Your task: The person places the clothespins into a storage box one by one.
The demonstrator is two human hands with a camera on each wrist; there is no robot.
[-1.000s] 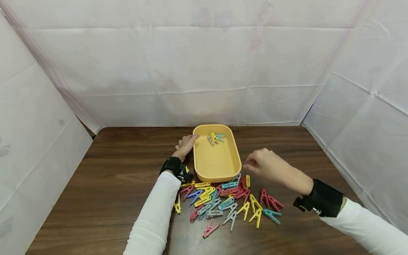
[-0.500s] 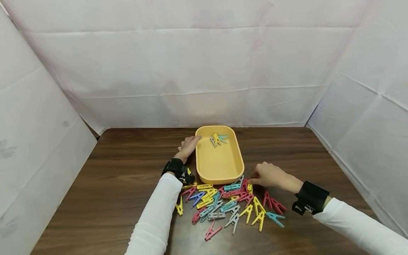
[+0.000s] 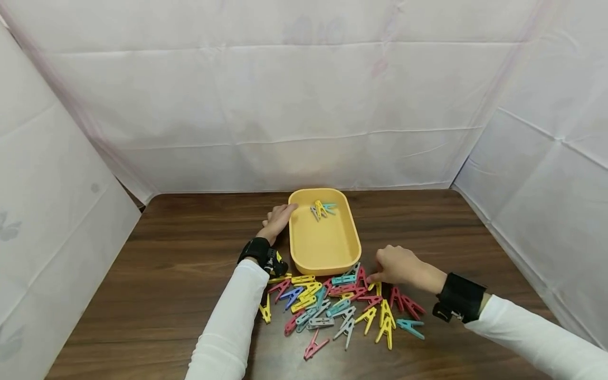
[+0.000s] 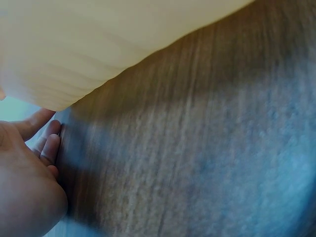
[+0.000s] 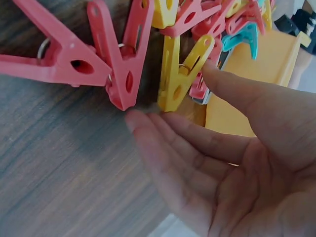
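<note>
Right hand [image 5: 237, 163]: I touch the yellow plastic clothespin [image 5: 180, 74], fingers loose, nothing pinched.
Left hand [image 3: 277, 217]: rests against yellow plastic tray [image 3: 323, 253].
Handling: light, stiff, springy; I'd pinch its handle legs.

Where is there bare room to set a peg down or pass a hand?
Most of the yellow tray floor is bare; three pegs sit at its far end. The table left of the left hand is bare. The peg pile by the right hand is crowded.

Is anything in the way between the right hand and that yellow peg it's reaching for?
No. The right hand is already at the yellow peg: its thumb touches one leg and the fingertips sit just below it. Two red pegs lie close beside it, and the yellow tray stands just behind the pile.
</note>
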